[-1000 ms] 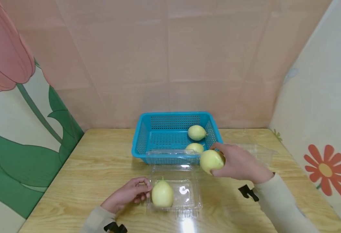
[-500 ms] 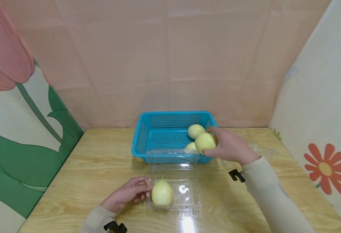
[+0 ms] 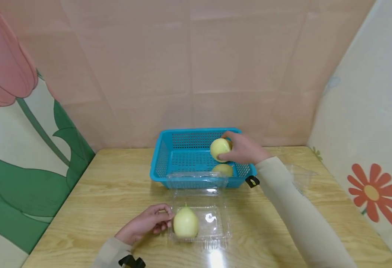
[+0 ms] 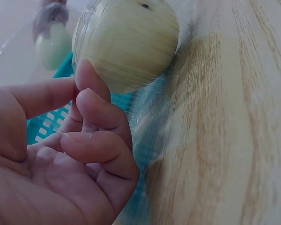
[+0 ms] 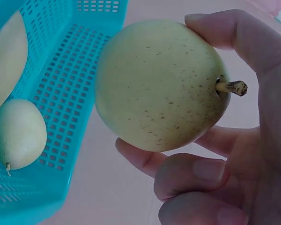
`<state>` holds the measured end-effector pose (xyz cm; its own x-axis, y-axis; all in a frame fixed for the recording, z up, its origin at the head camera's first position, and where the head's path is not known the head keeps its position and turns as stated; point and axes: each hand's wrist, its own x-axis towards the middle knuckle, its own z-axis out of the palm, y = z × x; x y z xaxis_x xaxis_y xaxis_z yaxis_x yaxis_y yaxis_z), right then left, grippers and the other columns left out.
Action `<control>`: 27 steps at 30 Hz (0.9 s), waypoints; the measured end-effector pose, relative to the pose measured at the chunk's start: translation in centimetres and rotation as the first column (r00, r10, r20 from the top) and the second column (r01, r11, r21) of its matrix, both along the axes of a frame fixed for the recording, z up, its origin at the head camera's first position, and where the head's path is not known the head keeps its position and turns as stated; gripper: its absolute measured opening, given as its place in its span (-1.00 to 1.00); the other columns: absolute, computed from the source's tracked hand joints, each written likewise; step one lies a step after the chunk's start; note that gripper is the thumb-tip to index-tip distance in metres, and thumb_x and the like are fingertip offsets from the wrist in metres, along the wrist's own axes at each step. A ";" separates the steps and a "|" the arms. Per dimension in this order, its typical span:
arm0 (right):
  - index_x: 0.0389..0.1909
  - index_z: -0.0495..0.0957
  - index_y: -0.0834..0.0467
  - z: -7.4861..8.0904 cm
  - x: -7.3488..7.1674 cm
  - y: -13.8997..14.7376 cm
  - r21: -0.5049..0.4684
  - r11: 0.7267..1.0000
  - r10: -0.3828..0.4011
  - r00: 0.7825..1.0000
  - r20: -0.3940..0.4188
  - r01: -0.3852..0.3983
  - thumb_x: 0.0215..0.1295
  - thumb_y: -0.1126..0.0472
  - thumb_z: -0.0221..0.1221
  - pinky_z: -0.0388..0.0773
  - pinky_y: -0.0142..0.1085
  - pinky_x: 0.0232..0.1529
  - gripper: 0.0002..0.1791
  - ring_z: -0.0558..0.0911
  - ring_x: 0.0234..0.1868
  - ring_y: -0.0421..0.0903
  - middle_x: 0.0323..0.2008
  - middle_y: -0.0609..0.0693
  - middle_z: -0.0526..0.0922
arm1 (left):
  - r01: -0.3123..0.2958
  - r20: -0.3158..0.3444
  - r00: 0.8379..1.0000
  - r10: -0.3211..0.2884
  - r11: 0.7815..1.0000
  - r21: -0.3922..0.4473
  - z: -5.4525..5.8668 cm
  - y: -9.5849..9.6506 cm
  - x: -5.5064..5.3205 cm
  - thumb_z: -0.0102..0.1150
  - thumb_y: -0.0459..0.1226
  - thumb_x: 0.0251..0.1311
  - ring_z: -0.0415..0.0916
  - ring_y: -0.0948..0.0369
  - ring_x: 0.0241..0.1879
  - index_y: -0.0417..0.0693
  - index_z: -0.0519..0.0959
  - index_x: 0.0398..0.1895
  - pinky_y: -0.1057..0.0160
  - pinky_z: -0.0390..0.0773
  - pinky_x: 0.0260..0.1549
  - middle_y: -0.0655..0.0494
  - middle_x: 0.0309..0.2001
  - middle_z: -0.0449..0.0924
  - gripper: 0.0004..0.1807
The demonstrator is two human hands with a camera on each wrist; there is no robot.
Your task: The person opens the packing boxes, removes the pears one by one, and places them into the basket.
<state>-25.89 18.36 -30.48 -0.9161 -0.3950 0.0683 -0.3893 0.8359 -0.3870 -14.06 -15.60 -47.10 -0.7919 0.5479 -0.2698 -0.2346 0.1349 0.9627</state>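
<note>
My right hand (image 3: 244, 149) holds a pale yellow-green pear (image 3: 220, 149) over the right side of a blue plastic basket (image 3: 156, 160). In the right wrist view, thumb and fingers curl round the speckled pear (image 5: 159, 89), its stem towards the palm. Two more pears show in the basket there; the head view shows the nearer pear (image 3: 223, 170), while the far one is mostly hidden. At the front, my left hand (image 3: 149, 222) pinches the left rim of a clear plastic clamshell box (image 3: 212, 232). One pear (image 3: 185, 222) sits upright in its left half.
The clamshell's raised lid (image 3: 196, 179) overlaps the basket's front wall. Another clear plastic container (image 3: 301, 175) stands at the right on the wooden table (image 3: 115, 186). A pink backdrop (image 3: 132, 74) rises behind, with flower-patterned walls on both sides.
My right hand has carried its pear back and to the left, from beside the basket's front corner to over its inside. My left hand has stayed at the box rim.
</note>
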 end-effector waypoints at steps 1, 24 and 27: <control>0.25 0.42 0.18 0.0 -0.4 -0.2 0.005 1.000 0.005 1.000 -0.004 -0.005 0.06 -0.12 0.38 0.49 -0.11 -0.22 -0.22 0.52 -0.16 0.05 -0.08 0.09 0.61 | 0.001 -0.001 1.000 -0.001 1.000 0.001 0.0 0.0 0.0 0.07 -0.26 0.42 0.37 0.29 -0.50 -0.15 0.48 -0.23 0.42 0.31 -0.62 0.10 -0.40 0.56 -0.88; 0.35 0.35 0.12 -2.5 -5.6 -3.0 0.098 0.995 -0.006 0.994 0.107 -0.005 0.12 -0.17 0.34 0.50 -0.14 -0.27 -0.17 0.54 -0.20 0.02 -0.04 0.09 0.62 | 0.023 0.008 1.000 -0.023 1.000 -0.002 -0.1 0.0 -0.4 0.06 -0.25 0.43 0.38 0.31 -0.50 -0.10 0.49 -0.24 0.43 0.32 -0.61 0.13 -0.40 0.57 -0.89; 0.35 0.33 0.10 -2.9 -6.1 -3.3 0.098 0.995 -0.021 0.991 0.132 0.008 0.13 -0.17 0.33 0.49 -0.13 -0.26 -0.18 0.54 -0.20 0.02 -0.04 0.09 0.61 | 0.023 0.012 1.000 -0.023 1.000 -0.003 -0.2 0.0 -0.5 0.06 -0.25 0.43 0.38 0.30 -0.50 -0.10 0.49 -0.24 0.43 0.32 -0.61 0.13 -0.40 0.57 -0.89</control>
